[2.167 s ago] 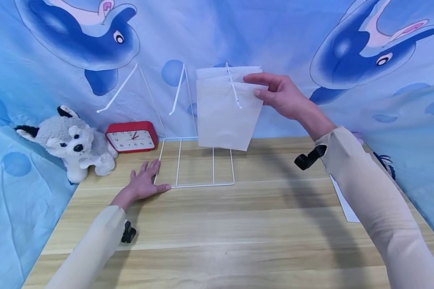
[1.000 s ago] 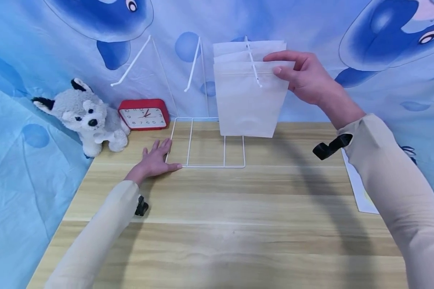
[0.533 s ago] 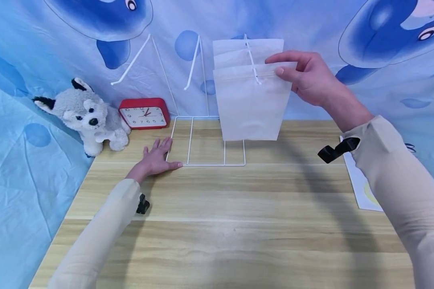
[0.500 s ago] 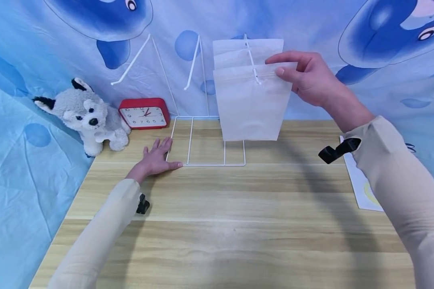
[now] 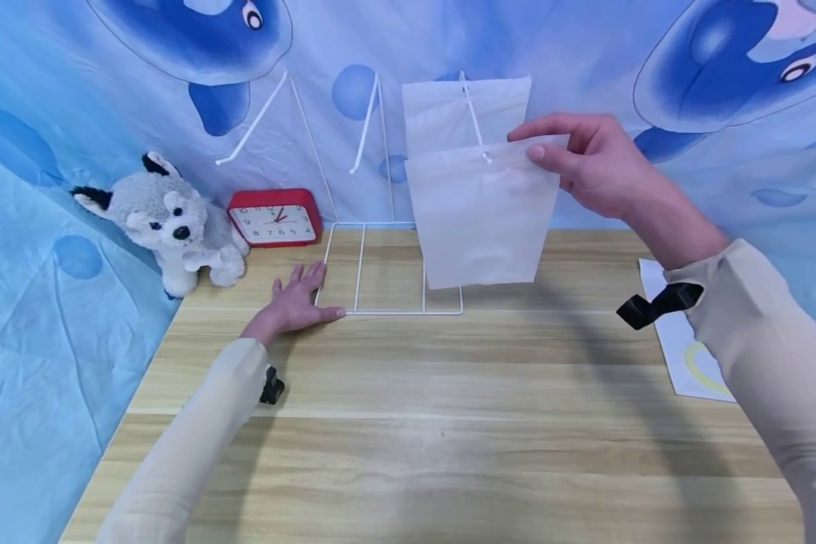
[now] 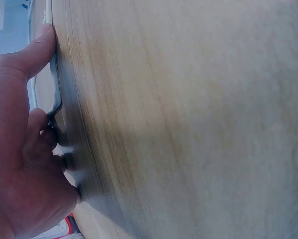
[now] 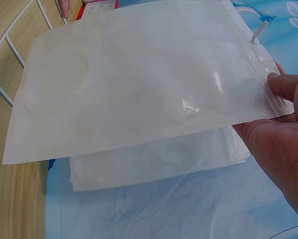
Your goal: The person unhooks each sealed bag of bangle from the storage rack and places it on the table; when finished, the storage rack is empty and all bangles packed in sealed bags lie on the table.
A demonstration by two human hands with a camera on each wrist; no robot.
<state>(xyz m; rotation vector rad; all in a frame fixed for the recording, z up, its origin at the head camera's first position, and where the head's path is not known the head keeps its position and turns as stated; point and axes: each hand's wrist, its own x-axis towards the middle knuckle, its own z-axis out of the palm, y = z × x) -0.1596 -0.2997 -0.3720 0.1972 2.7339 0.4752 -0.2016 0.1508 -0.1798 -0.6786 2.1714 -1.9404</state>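
My right hand (image 5: 595, 162) pinches the upper right corner of a white zip pouch (image 5: 483, 219) between thumb and fingers. This pouch hangs near the tip of the right-hand hook (image 5: 474, 121) of a white wire rack; in the right wrist view the hook's tip pokes out through its top strip. A faint round shape shows low on the pouch (image 7: 59, 79). Farther back on the same hook hang more white pouches (image 5: 442, 102), partly covered. With fingers spread, my left hand (image 5: 295, 302) rests on the left front corner of the rack's wire base (image 5: 394, 313).
Two other rack hooks (image 5: 366, 125) carry nothing. Left of the rack stand a red alarm clock (image 5: 275, 219) and a grey-and-white plush dog (image 5: 177, 227). A white sheet with a yellow curve (image 5: 683, 355) lies on the wooden table (image 5: 408, 453) at right. Behind hangs a blue printed cloth (image 5: 571, 45).
My right hand has drawn the front pouch forward and down along the hook toward its tip, widening the gap to the pouches behind. The left hand stays on the base.
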